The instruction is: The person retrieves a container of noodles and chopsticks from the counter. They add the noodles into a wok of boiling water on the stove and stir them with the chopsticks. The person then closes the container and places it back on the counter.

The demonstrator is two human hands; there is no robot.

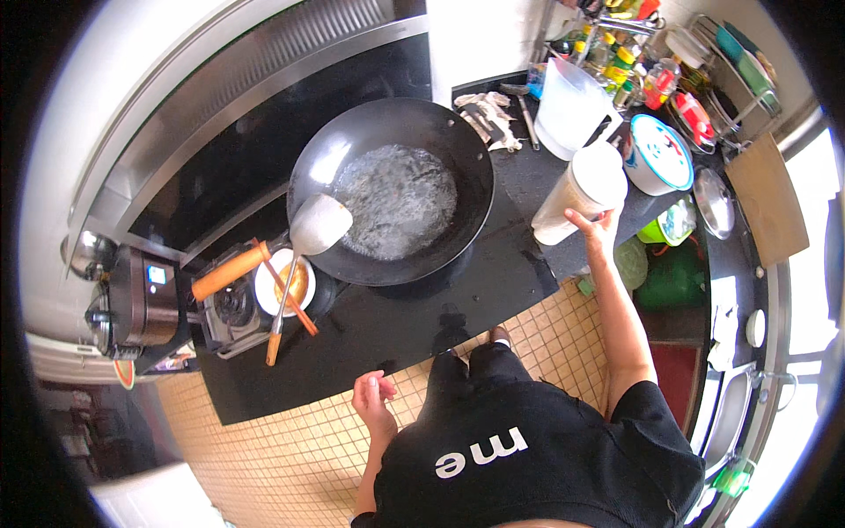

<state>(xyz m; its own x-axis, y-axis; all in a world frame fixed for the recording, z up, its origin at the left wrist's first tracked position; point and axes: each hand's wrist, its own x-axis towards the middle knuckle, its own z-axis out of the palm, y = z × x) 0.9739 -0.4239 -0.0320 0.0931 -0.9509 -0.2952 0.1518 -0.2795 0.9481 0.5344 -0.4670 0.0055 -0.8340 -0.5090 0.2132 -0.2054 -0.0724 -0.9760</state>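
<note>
A tall canister [564, 204] with a white lid stands on the right of the black counter, tilted in the fisheye view. My right hand [597, 228] is around its near side, thumb on the front; the other fingers are mostly hidden behind it. Below the counter's front edge hangs my left hand [375, 399], holding nothing, its fingers loosely curled. Bubbling liquid [396, 198] fills the bottom of a large black wok [475, 191] on the stove. A metal wok spatula [320, 224] rests over the wok's left rim, its wood-tipped handle pointing toward me.
A white bowl [264, 300] with wooden chopsticks [300, 313] across it sits left of the wok, near a wooden handle [228, 270]. A rice cooker [142, 290] stands further left. Behind the canister are a plastic pitcher [568, 112], a lidded tub [637, 178] and several bottles [620, 66].
</note>
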